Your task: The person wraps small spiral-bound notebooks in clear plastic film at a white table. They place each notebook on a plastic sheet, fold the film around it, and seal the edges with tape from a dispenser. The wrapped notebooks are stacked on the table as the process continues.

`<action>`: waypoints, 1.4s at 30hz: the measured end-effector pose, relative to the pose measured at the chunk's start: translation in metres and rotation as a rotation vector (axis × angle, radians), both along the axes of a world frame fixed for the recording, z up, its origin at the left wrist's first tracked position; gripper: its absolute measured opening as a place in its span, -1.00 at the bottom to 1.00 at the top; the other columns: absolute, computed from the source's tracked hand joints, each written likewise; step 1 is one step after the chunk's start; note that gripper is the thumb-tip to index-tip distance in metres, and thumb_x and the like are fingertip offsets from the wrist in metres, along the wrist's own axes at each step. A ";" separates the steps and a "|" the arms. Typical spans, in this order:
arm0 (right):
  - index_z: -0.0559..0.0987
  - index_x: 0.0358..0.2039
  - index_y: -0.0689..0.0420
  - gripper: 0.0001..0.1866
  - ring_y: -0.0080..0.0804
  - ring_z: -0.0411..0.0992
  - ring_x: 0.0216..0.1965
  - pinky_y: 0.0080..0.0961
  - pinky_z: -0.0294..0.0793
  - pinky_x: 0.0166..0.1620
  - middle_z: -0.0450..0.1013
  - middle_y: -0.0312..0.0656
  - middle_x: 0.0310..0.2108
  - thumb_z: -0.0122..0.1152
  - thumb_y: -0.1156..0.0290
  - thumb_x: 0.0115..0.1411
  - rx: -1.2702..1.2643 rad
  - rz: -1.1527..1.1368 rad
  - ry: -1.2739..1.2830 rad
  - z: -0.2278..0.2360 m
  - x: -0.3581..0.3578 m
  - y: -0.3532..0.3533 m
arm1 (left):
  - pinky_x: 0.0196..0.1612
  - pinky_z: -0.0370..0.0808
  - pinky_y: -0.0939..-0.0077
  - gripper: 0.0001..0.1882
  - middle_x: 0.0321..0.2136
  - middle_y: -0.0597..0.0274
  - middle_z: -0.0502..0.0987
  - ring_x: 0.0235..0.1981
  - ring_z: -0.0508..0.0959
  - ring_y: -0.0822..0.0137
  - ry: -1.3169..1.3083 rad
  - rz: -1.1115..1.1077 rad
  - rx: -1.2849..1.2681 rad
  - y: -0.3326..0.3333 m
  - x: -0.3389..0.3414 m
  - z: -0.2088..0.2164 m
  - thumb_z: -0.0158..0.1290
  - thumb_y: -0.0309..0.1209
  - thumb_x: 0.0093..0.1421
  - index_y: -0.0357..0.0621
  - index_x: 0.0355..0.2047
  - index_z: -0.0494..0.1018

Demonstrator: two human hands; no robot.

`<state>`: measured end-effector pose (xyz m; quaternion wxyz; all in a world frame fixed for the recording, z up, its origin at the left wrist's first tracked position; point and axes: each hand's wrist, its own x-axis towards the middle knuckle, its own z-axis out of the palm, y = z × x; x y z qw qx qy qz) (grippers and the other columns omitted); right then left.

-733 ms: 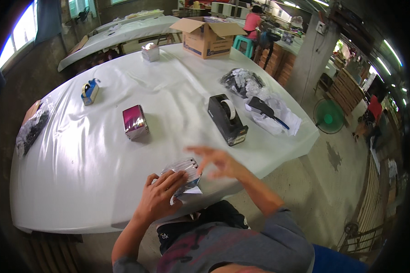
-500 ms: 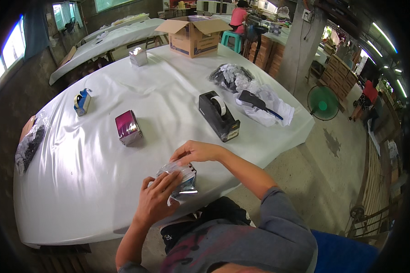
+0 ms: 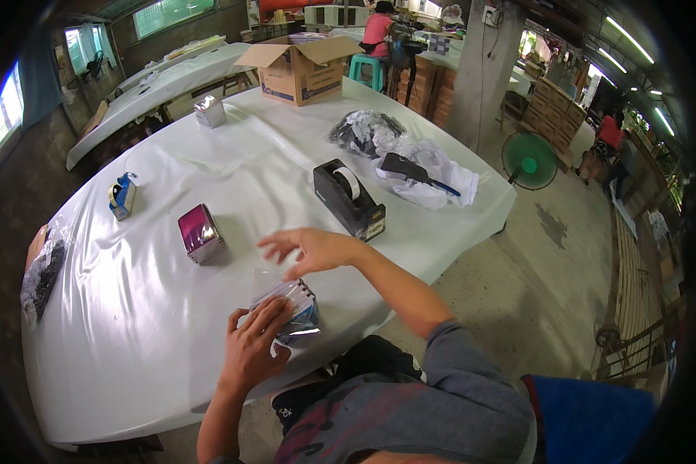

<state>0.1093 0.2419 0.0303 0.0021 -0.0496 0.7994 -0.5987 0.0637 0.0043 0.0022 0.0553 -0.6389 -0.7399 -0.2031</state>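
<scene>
At the near edge of the table, a small bundle in clear plastic (image 3: 306,315), blue and white inside with a dark toothed edge, lies under my left hand (image 3: 249,339). The left fingers press across its top and the thumb sits at its near side. A loose flap of clear film stands up at its far side. My right hand (image 3: 317,250) hovers just beyond the bundle, fingers apart and slightly blurred, holding nothing. Farther left stands a magenta-topped block-shaped stack (image 3: 201,233). A black tape dispenser (image 3: 348,199) with a clear roll stands beyond my right hand.
The white-covered table (image 3: 131,340) also bears a blue tape dispenser (image 3: 122,196), a silvery stack (image 3: 209,112), an open cardboard box (image 3: 300,76), crumpled plastic (image 3: 367,133) and a black handled tool (image 3: 414,170). A green fan (image 3: 529,162) stands right of the table; people are farther back.
My right hand has lifted off the bundle and its fingers have spread. My left hand stays on the bundle. The whole view has shifted slightly.
</scene>
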 end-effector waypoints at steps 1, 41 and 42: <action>0.45 0.03 0.18 -0.48 -0.49 0.40 -0.10 -0.51 0.37 -0.01 0.47 -0.15 -0.08 0.31 0.47 0.00 -0.027 0.070 -0.091 -0.013 0.000 0.008 | 0.07 0.17 0.29 -0.29 0.07 0.31 0.37 0.11 0.37 0.39 0.005 -0.008 0.004 0.001 -0.001 -0.001 0.11 -0.45 -0.29 0.02 0.03 0.38; 0.55 -0.41 -0.08 -0.69 -0.59 0.15 -0.40 -0.53 0.17 -0.44 0.36 -0.51 -0.36 0.18 -0.05 0.09 -0.052 -0.884 -0.462 -0.075 0.069 0.160 | 0.20 -0.13 -0.02 -0.16 0.26 0.26 0.14 0.27 0.15 0.30 -0.073 -0.033 -0.206 0.006 -0.020 0.005 0.24 -0.29 -0.33 0.29 0.09 0.28; 0.55 -0.43 -0.08 -0.70 -0.59 0.16 -0.38 -0.53 0.17 -0.45 0.37 -0.52 -0.36 0.19 -0.03 0.09 -0.065 -0.861 -0.456 -0.073 0.067 0.158 | 0.20 -0.13 -0.02 -0.16 0.26 0.27 0.14 0.27 0.15 0.30 -0.074 -0.035 -0.201 0.006 -0.020 0.006 0.24 -0.29 -0.33 0.29 0.09 0.28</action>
